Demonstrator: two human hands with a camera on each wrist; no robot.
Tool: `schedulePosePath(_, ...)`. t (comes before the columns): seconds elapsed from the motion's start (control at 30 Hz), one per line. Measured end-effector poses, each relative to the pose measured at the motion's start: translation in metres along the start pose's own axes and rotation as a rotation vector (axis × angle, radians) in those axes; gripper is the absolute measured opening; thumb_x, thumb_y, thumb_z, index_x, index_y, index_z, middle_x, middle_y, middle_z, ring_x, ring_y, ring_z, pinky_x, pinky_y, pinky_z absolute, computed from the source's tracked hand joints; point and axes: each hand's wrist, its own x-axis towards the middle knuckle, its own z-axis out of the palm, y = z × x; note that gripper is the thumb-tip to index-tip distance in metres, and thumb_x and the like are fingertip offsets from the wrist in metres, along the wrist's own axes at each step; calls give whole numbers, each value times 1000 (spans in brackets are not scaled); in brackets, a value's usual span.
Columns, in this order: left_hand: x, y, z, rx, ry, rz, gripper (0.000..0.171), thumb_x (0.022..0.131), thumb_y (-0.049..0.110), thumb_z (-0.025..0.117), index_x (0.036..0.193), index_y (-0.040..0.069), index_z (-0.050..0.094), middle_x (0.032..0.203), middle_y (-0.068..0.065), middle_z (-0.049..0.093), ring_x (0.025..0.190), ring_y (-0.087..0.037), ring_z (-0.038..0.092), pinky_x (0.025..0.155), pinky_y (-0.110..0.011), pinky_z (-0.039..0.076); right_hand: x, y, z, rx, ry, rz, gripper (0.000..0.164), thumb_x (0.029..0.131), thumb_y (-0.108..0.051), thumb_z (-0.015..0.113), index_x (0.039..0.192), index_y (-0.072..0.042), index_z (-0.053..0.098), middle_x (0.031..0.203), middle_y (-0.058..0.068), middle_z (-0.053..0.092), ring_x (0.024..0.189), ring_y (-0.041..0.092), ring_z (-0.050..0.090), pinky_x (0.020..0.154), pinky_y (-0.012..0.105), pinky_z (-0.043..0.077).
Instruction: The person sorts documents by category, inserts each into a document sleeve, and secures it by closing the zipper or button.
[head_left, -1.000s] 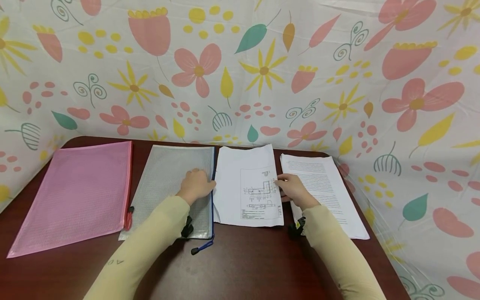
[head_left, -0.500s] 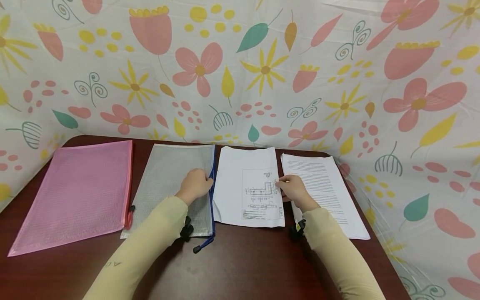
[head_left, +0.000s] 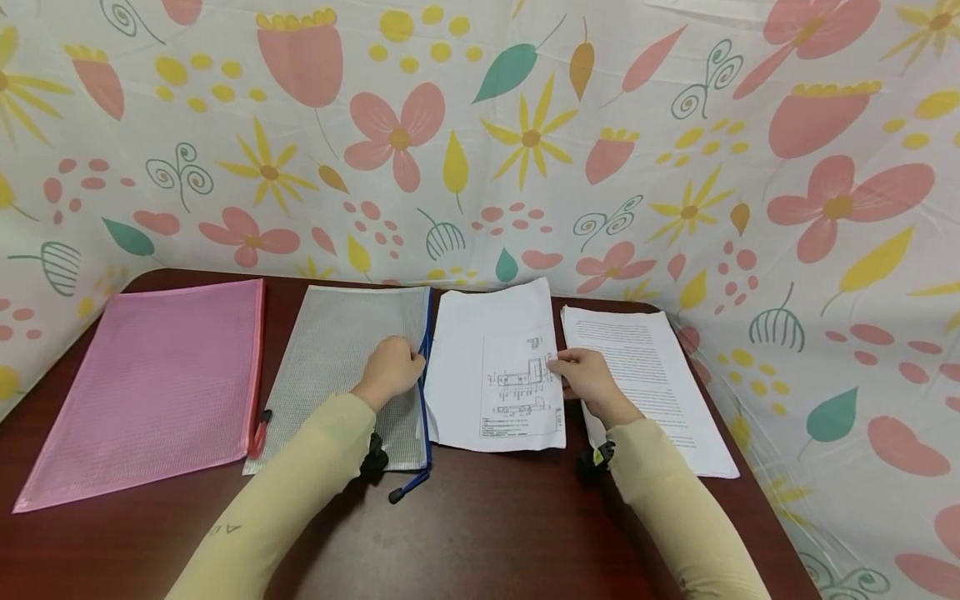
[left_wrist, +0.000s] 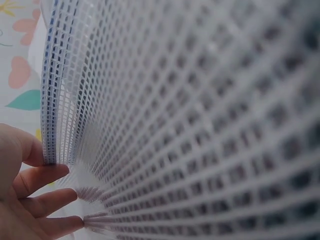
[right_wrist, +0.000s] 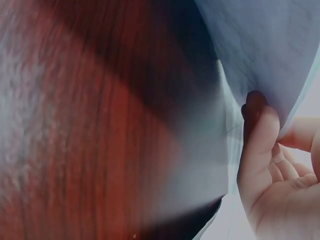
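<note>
While the left hand (head_left: 390,369) pinches the right edge of a grey mesh zip pouch (head_left: 322,358) between thumb and forefinger, two other fingers reach out slightly apart against the mesh, as the left wrist view shows. The right hand (head_left: 588,379) pinches the right edge of the white paper with a technical drawing (head_left: 465,333) between thumb and fingers. This paper lies just right of the pouch, its left side meeting the blue zip edge (head_left: 426,400); how far it sits inside, if at all, I cannot tell. Its right side is lifted off the dark reddish-brown table (head_left: 480,533), and its far right corner bends upward. A blue zip cord (head_left: 412,485) trails from the pouch's near right corner. At the far left lies a pink mesh zip pouch (head_left: 165,375) with a red pull (head_left: 257,439) near its near right corner. Right of the drawing, a stack of printed pages (head_left: 652,375) lies partly under the right hand and sleeve (head_left: 667,492). A floral curtain (head_left: 480,150) hangs along the table's far side.
</note>
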Motion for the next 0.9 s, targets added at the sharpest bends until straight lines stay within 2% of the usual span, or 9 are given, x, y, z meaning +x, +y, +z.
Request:
schedulePosePath(0.1,-1,1,-1,1,-4,-4,32,88,12,51,58,14,39,60,0,41,51,-14,40,44,-24,31,-1,0,-2,64,-6,-2,43,94,-20,56,130,3,51,105,14,64,72,10,64,64,27,56)
schedulePosePath(0.3,-1,3,-3,-42,-16,-19,36,88,11,48,56,15,35,54,2,34,47,-12,33,43,-23,27,-5,-3,-7,254,-37,-8,42,94,-17,57,127,7,50,84,-2,66,66,6,65,60,23,56)
schedulePosePath(0.43,0,4,-3,-50,-19,-16,36,88,10,47,55,15,33,53,3,32,46,-11,31,42,-23,26,-8,-6,-8,322,-50,-22,40,94,-15,56,125,10,49,77,-6,67,64,5,66,57,21,55)
schedulePosePath(0.6,0,6,-5,-35,-17,-13,37,88,10,46,54,14,32,51,3,30,45,-11,29,42,-23,25,-11,-11,-8,327,-30,-47,38,94,-14,56,124,10,50,78,-6,66,63,6,65,57,22,55)
schedulePosePath(0.77,2,8,-9,-27,-12,-5,39,88,10,46,52,16,31,49,5,28,44,-10,27,41,-22,24,-14,-17,-6,272,30,-94,37,93,-14,57,122,8,53,76,-6,65,61,6,63,57,23,55)
schedulePosePath(0.9,3,10,-15,-16,-22,-23,41,89,12,45,52,16,30,48,6,27,43,-9,26,39,-21,24,-16,-23,-4,244,63,-116,35,93,-14,58,120,8,54,74,-7,65,59,5,61,55,23,55)
